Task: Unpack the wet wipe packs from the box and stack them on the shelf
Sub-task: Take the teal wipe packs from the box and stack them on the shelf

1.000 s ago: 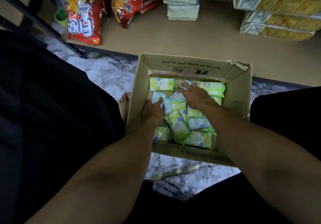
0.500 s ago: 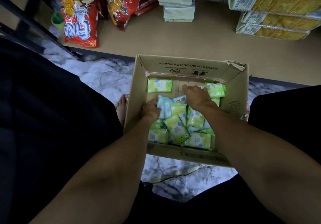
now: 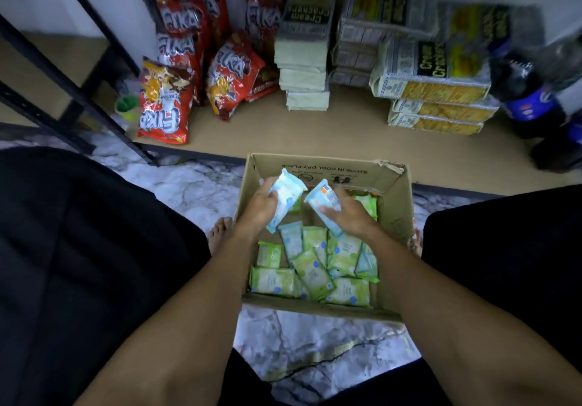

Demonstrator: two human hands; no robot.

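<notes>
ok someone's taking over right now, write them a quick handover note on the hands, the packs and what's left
Left hand: grips a blue wipe pack, held above the box contents.
Right hand: grips a second blue pack, also raised.
The box sits on the floor in front of the shelf. Many loose packs, mostly green, lie inside it.
Done: two packs picked up. I can't make out any wipe packs on the shelf.
Left: place these two on the bare board in front of the snack bags and cracker packs, then empty the box.
</notes>
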